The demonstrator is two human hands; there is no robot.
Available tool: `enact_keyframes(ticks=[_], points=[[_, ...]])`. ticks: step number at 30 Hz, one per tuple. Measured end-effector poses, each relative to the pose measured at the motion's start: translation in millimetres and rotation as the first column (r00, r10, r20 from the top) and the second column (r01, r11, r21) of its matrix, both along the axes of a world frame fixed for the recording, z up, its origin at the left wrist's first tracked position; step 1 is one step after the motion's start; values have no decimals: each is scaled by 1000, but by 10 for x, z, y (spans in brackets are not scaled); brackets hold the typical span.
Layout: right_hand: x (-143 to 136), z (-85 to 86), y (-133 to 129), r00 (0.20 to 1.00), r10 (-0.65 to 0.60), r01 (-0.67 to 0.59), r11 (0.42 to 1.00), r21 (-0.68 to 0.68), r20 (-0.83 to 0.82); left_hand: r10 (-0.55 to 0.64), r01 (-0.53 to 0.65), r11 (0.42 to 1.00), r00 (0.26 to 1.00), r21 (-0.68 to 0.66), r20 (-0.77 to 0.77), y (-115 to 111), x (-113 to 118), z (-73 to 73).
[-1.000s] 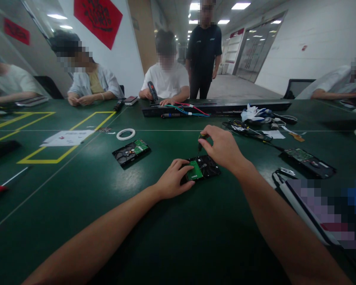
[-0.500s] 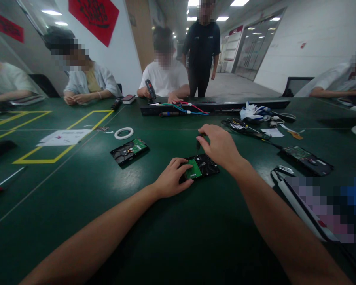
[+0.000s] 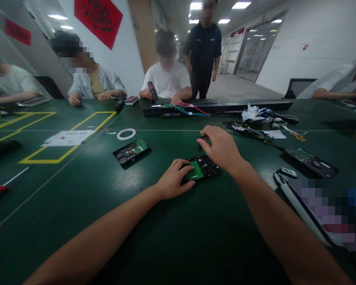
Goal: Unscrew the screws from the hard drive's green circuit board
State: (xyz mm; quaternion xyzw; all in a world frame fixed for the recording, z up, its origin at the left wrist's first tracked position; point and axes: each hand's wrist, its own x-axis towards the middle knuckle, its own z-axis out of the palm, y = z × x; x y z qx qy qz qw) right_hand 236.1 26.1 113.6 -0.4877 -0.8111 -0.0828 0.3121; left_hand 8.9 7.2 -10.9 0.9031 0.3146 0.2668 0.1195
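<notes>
From my end of the feed, I have the drive (image 3: 210,167) flat on the green table (image 3: 166,241), in the middle of the scene, board side up. My left hand (image 3: 173,182) braces its left end: the fingers arch slightly apart over the green board (image 3: 196,171), the thumb lies along the near edge, and together they clasp it. My right hand (image 3: 221,146) comes in from the right, thumb and fingers pinching the screwdriver (image 3: 199,147), which stands nearly upright over the far edge. I cannot tell whether its tip is seated in a screw head.

For good work here, I would hold the shaft square to the board, push straight down along it and turn with the fingertips, so the tip does not skid over the circuitry. The left hand should bear down just enough to stop the drive twisting, its fingertips clear of the tip's path.

A second drive (image 3: 132,153) lies to the left, near the white ring (image 3: 126,134); a third drive (image 3: 311,162) sits to the right, well apart from my hands.
</notes>
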Motion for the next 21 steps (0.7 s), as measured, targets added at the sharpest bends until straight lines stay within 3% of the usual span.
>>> enact_keyframes(ticks=[12, 21], points=[[22, 11, -26, 997, 66, -68, 993, -94, -33, -1, 1, 1000, 1000, 3, 3, -7, 3, 15], [59, 39, 2, 999, 52, -52, 995, -90, -2, -5, 5, 1000, 1000, -10, 2, -6, -5, 26]])
